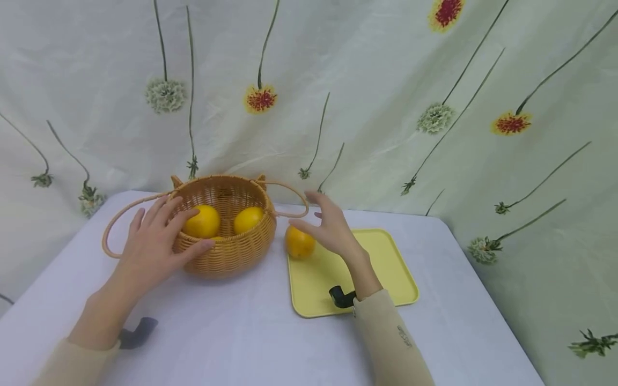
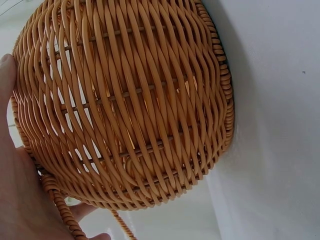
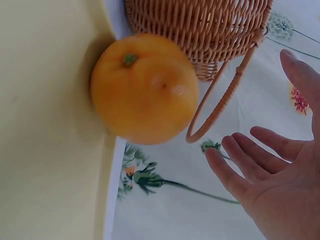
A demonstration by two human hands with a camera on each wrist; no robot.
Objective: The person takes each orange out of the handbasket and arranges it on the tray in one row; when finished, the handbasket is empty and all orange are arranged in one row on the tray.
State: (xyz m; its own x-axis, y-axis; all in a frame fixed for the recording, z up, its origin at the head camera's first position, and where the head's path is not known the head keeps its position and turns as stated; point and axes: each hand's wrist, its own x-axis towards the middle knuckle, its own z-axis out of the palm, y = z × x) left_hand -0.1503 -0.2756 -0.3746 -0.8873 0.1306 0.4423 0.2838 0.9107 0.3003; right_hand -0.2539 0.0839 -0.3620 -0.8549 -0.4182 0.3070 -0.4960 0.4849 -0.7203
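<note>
A round wicker basket [image 1: 227, 257] with two loop handles holds several oranges, among them one orange [image 1: 201, 221] at the left and another orange [image 1: 248, 220] at the right. My left hand [image 1: 156, 241] spreads over the basket's left rim, thumb toward the front, fingers loosely bent; in the left wrist view it lies close by a handle [image 2: 64, 215]. Whether it presses the rim I cannot tell. My right hand [image 1: 333, 225] hovers by the right handle [image 3: 225, 100], fingers apart, holding nothing. Below it, a single orange [image 3: 145, 90] sits on the left edge of a yellow tray [image 1: 386, 262].
A white cloth covers the table [image 1: 241, 332]. Behind it hangs a pale curtain [image 1: 367, 64] printed with flowers. Dark wrist-camera mounts stick out beside both sleeves, the right mount [image 1: 341, 296] over the tray.
</note>
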